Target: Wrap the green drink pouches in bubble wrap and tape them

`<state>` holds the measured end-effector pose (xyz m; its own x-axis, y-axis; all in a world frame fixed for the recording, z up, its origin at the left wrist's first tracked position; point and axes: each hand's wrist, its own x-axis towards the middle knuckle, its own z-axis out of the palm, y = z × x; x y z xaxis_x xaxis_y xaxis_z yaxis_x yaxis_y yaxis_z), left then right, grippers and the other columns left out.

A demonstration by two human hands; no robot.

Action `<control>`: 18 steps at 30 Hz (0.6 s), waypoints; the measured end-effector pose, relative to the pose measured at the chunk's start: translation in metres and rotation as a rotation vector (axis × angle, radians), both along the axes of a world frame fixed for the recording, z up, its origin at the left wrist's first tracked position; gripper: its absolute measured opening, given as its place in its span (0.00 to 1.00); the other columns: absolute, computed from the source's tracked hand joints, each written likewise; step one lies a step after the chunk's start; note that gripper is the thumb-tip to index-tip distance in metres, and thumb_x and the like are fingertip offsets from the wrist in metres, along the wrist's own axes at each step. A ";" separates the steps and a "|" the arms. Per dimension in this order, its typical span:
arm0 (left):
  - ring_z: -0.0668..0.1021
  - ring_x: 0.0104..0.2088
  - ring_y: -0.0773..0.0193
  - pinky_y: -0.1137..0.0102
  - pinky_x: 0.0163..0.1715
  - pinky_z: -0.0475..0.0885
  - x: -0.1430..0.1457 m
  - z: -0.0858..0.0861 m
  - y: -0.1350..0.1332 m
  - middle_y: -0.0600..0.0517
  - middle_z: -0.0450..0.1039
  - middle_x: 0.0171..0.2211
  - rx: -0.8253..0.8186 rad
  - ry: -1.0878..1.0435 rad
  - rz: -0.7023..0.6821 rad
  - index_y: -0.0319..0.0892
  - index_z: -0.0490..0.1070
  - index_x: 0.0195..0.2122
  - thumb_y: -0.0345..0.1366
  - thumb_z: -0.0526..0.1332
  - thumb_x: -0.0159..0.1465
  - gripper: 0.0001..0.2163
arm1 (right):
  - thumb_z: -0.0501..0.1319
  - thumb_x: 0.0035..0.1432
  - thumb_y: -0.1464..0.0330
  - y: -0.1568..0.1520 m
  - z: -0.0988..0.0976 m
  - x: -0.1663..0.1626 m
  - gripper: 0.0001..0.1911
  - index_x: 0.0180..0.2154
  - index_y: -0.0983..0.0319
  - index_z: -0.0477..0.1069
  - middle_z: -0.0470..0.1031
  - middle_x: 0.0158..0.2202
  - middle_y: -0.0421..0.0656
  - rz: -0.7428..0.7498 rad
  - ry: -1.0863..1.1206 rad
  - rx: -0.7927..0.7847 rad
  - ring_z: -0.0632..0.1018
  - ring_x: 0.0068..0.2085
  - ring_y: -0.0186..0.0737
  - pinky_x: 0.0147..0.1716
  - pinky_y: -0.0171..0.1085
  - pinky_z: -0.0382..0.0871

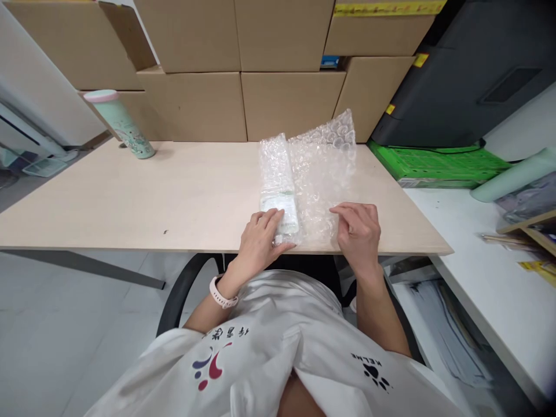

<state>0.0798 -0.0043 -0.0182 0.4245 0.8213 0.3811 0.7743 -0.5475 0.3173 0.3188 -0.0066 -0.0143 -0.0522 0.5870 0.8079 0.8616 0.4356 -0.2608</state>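
Observation:
A clear bubble wrap sheet (324, 168) lies at the front edge of the wooden table (174, 197), its far end curling upward. Its left side is folded over a small white and green packet (280, 208). My left hand (260, 237), a pink watch on its wrist, rests on the wrapped packet, fingers curled over it and thumb at its near end. My right hand (358, 229) presses down on the near right part of the sheet with fingers bent and close together.
A mint tumbler with a pink lid (121, 124) stands at the table's far left. Cardboard boxes (243, 69) are stacked along the back. A green crate (434, 165) and a dark bin (478, 75) sit to the right, beside a white table (490, 278) with clutter.

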 end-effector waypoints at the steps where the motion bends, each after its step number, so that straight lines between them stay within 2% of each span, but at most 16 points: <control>1: 0.71 0.57 0.45 0.54 0.49 0.74 0.002 0.000 0.002 0.40 0.69 0.61 0.001 -0.055 0.012 0.44 0.54 0.68 0.48 0.65 0.64 0.35 | 0.52 0.63 0.80 0.001 0.002 0.001 0.19 0.41 0.57 0.77 0.80 0.40 0.46 -0.016 0.011 0.011 0.76 0.42 0.46 0.45 0.49 0.70; 5: 0.77 0.49 0.53 0.62 0.42 0.76 0.002 -0.005 0.005 0.39 0.72 0.56 0.000 -0.384 0.115 0.43 0.38 0.73 0.46 0.59 0.68 0.39 | 0.52 0.64 0.78 0.006 0.010 0.002 0.18 0.40 0.55 0.77 0.80 0.40 0.44 -0.076 0.034 0.040 0.77 0.43 0.45 0.47 0.49 0.68; 8: 0.79 0.42 0.60 0.67 0.38 0.77 -0.015 -0.013 0.006 0.39 0.68 0.61 -0.051 -0.673 0.254 0.48 0.34 0.73 0.45 0.57 0.70 0.38 | 0.52 0.63 0.79 0.008 0.013 0.013 0.17 0.39 0.56 0.77 0.79 0.40 0.45 -0.131 0.055 0.090 0.76 0.43 0.46 0.48 0.50 0.67; 9: 0.79 0.43 0.60 0.66 0.38 0.77 -0.023 -0.015 0.007 0.38 0.65 0.63 -0.041 -0.739 0.320 0.48 0.34 0.73 0.45 0.57 0.69 0.38 | 0.53 0.62 0.79 0.009 0.013 0.019 0.17 0.39 0.57 0.77 0.79 0.40 0.45 -0.160 0.061 0.116 0.76 0.43 0.46 0.48 0.50 0.67; 11: 0.76 0.53 0.54 0.60 0.49 0.75 -0.041 -0.018 0.008 0.35 0.57 0.68 0.080 -0.771 0.469 0.46 0.37 0.73 0.42 0.60 0.68 0.39 | 0.53 0.60 0.80 0.010 0.013 0.033 0.17 0.38 0.58 0.77 0.79 0.39 0.46 -0.228 0.065 0.159 0.76 0.43 0.46 0.48 0.50 0.66; 13: 0.64 0.66 0.46 0.51 0.63 0.64 -0.054 -0.017 0.008 0.34 0.51 0.70 0.286 -0.690 0.577 0.42 0.44 0.72 0.40 0.62 0.65 0.38 | 0.54 0.57 0.81 0.012 0.014 0.046 0.17 0.36 0.59 0.77 0.78 0.37 0.45 -0.296 0.067 0.185 0.76 0.42 0.46 0.47 0.49 0.66; 15: 0.59 0.70 0.46 0.48 0.67 0.55 -0.056 -0.012 0.006 0.36 0.55 0.69 0.415 -0.594 0.533 0.41 0.53 0.69 0.38 0.61 0.66 0.32 | 0.54 0.54 0.81 0.015 0.014 0.054 0.17 0.34 0.58 0.77 0.78 0.36 0.45 -0.349 0.073 0.196 0.76 0.41 0.46 0.47 0.49 0.66; 16: 0.61 0.69 0.48 0.49 0.67 0.56 -0.051 -0.008 0.004 0.37 0.59 0.67 0.426 -0.548 0.442 0.42 0.56 0.68 0.38 0.60 0.67 0.28 | 0.53 0.53 0.81 0.017 0.015 0.056 0.17 0.34 0.58 0.76 0.77 0.36 0.45 -0.367 0.074 0.194 0.76 0.41 0.46 0.47 0.49 0.65; 18: 0.66 0.66 0.49 0.48 0.65 0.61 -0.033 0.000 0.000 0.40 0.65 0.64 0.379 -0.417 0.159 0.45 0.61 0.65 0.40 0.59 0.69 0.24 | 0.53 0.52 0.81 0.019 0.017 0.058 0.18 0.34 0.58 0.76 0.77 0.36 0.45 -0.368 0.069 0.191 0.76 0.42 0.47 0.47 0.50 0.65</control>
<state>0.0468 -0.0042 -0.0184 0.0585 0.6364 0.7691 0.7083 -0.5694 0.4173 0.3764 0.0124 0.0023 0.1907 0.3962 0.8982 0.9522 0.1480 -0.2674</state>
